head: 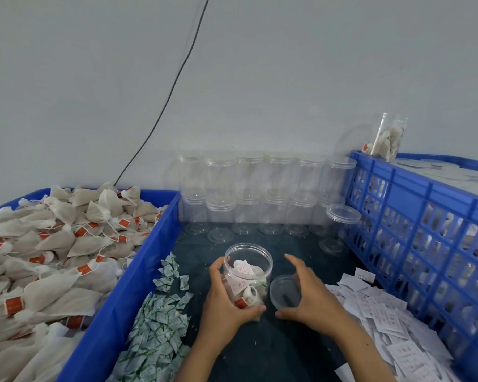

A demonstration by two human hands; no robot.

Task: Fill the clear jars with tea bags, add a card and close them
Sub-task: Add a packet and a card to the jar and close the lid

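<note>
A clear jar [247, 264] stands open on the dark mat, holding tea bags and a white card with red print. My left hand [223, 296] grips the jar's left side and base. Right beside it a clear lid [284, 292] is held at its rim by the curled fingers and thumb of my right hand [311, 293]. The lid is off the jar, lower than the jar's mouth. A blue bin [138, 274] on the left is heaped with tea bags [53, 244] with red tags.
Two stacked rows of empty clear jars [260, 194] line the back wall. Small green-printed sachets [158, 326] lie along the bin. White cards [392, 321] are piled at the right, by a blue slotted crate [425, 230] with a filled jar [388, 139] on top.
</note>
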